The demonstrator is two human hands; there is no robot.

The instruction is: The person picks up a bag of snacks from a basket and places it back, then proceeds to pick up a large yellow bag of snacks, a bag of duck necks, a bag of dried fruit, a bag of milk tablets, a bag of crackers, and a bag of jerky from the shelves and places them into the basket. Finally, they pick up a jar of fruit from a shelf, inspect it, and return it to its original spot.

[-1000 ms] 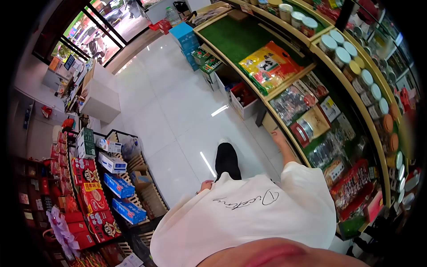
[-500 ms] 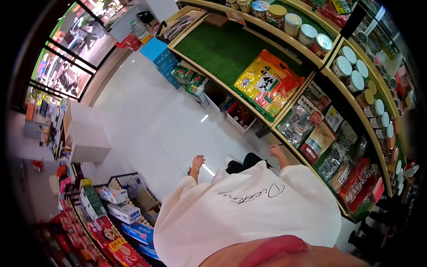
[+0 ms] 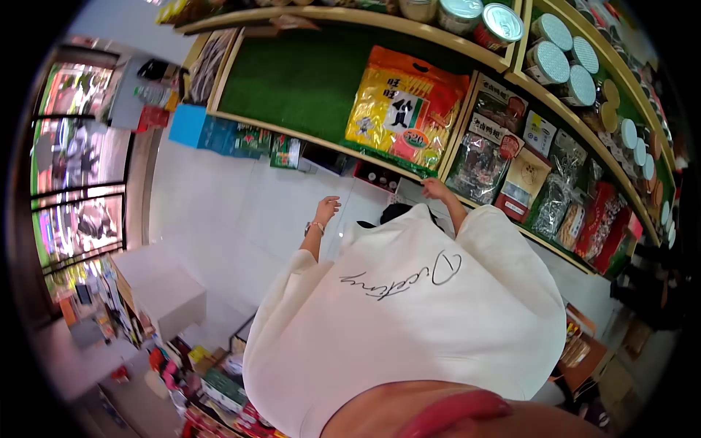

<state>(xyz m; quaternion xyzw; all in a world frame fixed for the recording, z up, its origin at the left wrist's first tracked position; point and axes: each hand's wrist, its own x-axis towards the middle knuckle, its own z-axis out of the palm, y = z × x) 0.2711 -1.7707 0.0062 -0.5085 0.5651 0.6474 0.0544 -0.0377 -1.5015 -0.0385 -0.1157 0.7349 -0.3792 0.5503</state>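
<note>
Reaching stage, likely: your right hand (image 3: pixel 437 189) near snack bag (image 3: pixel 403 109), grip unclear; left hand (image 3: pixel 327 211) empty, fingers loosely spread. Grasping calls for bag-edge clearance.

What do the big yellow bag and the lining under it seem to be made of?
The yellow bag looks like thin glossy plastic film, judging by its shine and wrinkles. The green lining seems matte and grass-like, perhaps artificial turf.

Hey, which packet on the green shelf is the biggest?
The yellow-and-red bag just beyond your right hand; the packets in the compartment to its right are all smaller.
</note>
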